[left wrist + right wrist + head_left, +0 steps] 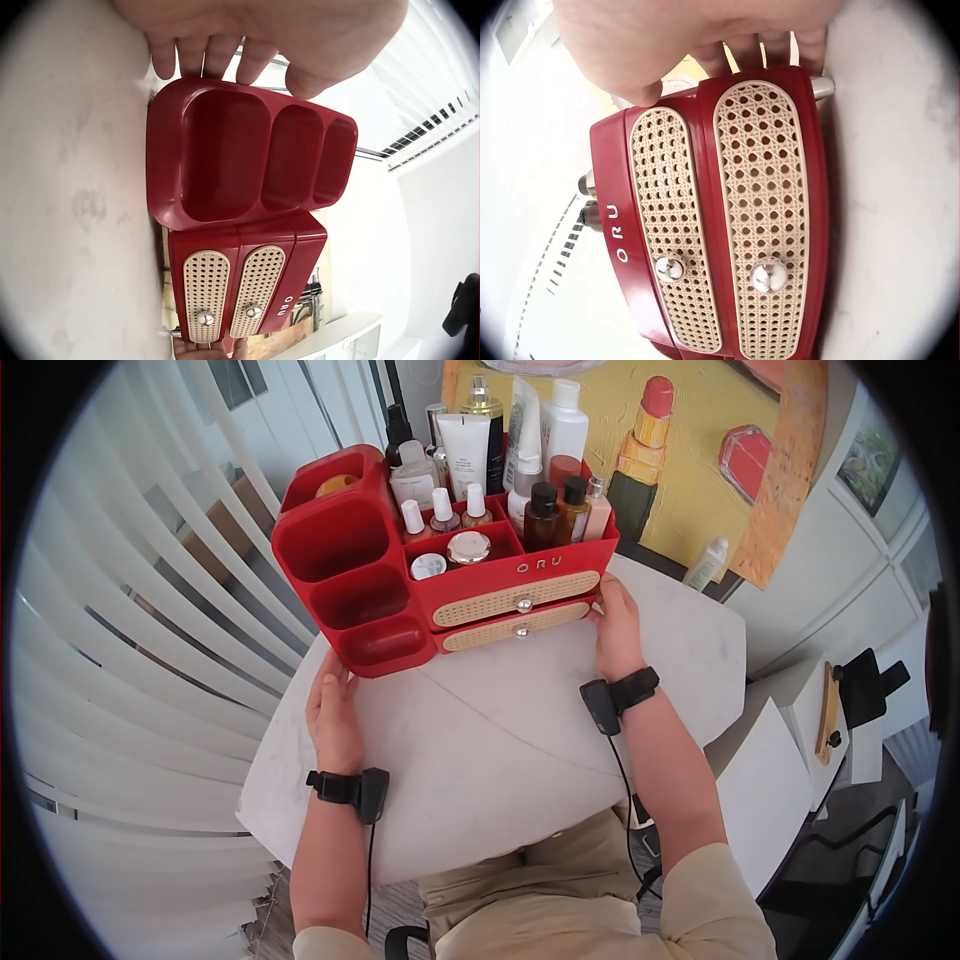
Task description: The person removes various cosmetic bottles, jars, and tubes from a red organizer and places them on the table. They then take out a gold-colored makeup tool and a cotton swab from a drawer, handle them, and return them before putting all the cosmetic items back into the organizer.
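A red cosmetics organizer (478, 588) marked ORU stands on the white table, with two cane-fronted drawers (761, 187), both closed, each with a silver knob. On its left side are open bins (225, 154) stepping down toward the front. My left hand (333, 722) is at the organizer's lower left side, fingers extended along the red wall. At the right end, my right hand (620, 628) touches the side beside the drawers, its fingers reaching past the corner. Nail polish bottles (445, 520), a white tube (464, 455), dark-capped bottles (541, 515) and a round jar (468, 548) fill the compartments.
The white marbled table (480, 740) reaches toward my lap. Vertical blinds (130, 610) hang close on the left. Behind the organizer stands a yellow painting (600, 470) with a lipstick on it. A small white-capped bottle (707, 563) is at the back right. A white cabinet (800, 705) stands right.
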Available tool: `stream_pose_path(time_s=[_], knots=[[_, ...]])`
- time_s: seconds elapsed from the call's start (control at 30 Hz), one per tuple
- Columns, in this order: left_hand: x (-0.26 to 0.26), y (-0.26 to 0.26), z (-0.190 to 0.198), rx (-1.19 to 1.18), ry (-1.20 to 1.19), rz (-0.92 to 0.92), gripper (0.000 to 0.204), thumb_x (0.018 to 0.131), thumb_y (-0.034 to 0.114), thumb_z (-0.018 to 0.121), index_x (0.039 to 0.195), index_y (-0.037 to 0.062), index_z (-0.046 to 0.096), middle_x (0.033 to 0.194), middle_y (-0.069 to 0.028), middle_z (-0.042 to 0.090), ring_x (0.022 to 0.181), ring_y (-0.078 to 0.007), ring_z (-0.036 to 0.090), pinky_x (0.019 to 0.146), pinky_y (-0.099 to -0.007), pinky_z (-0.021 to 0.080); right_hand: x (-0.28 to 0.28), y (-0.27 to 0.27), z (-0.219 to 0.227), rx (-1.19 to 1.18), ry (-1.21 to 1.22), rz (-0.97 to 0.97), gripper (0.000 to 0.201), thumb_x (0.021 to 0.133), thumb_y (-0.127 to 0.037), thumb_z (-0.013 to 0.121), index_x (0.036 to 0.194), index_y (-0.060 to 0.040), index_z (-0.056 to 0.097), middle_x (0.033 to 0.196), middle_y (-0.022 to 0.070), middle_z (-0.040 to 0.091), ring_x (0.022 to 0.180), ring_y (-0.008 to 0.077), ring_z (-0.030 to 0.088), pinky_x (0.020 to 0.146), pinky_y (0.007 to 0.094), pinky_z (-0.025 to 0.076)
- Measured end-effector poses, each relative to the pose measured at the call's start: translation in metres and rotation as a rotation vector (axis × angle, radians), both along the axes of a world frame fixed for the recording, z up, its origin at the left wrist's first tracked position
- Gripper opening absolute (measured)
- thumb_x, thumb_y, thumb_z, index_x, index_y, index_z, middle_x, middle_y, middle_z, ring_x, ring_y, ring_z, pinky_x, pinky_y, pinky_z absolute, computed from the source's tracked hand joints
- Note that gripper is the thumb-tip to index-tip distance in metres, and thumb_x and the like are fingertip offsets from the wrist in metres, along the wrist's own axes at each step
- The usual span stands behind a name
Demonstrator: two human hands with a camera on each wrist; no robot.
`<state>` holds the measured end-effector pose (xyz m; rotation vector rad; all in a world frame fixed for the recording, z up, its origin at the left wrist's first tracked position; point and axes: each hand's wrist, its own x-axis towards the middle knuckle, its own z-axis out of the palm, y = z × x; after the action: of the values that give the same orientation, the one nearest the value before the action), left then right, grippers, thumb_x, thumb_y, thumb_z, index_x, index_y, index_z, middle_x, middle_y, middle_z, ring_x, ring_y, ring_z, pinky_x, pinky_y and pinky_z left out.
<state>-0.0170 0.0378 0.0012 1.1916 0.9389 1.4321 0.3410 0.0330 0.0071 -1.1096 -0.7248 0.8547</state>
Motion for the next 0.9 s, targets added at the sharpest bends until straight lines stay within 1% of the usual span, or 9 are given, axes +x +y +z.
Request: stream_pose_path(time_s=[0.3, 0.43, 0.9], knots=[[-0.0009, -0.0010, 0.0008, 0.002, 0.003, -0.005, 0.056, 0.103, 0.033, 0.041, 0.145, -0.0037, 0.037, 0.148, -0.0167, 0.042, 0.138, -0.0289, 0.038, 0.113, -0.0438, 0.030, -0.0013, 0.0008, -0.0003, 0.002, 0.009, -0.010, 0.037, 0.102, -0.034, 0.043, 0.120, -0.0060, 0.058, 0.114, 0.0018, 0.063, 0.104, 0.0117, 0.055, 0.089, 0.0319, 0.042], [-0.0010, -0.0009, -0.0002, 0.008, 0.004, -0.008, 0.057, 0.103, 0.034, 0.041, 0.145, -0.0036, 0.037, 0.148, -0.0165, 0.041, 0.138, -0.0289, 0.038, 0.113, -0.0438, 0.030, 0.0025, 0.0024, -0.0054, 0.003, 0.004, -0.001, 0.037, 0.102, -0.034, 0.043, 0.120, -0.0063, 0.058, 0.114, 0.0019, 0.063, 0.104, 0.0116, 0.055, 0.089, 0.0321, 0.042], [-0.0016, -0.0002, -0.0019, -0.012, -0.017, 0.008, 0.053, 0.103, 0.030, 0.041, 0.145, -0.0035, 0.038, 0.147, -0.0162, 0.043, 0.138, -0.0286, 0.040, 0.112, -0.0433, 0.033, 0.0011, 0.0016, -0.0031, 0.001, 0.011, -0.004, 0.036, 0.102, -0.033, 0.042, 0.120, -0.0064, 0.058, 0.114, 0.0026, 0.063, 0.105, 0.0121, 0.055, 0.089, 0.0324, 0.042]])
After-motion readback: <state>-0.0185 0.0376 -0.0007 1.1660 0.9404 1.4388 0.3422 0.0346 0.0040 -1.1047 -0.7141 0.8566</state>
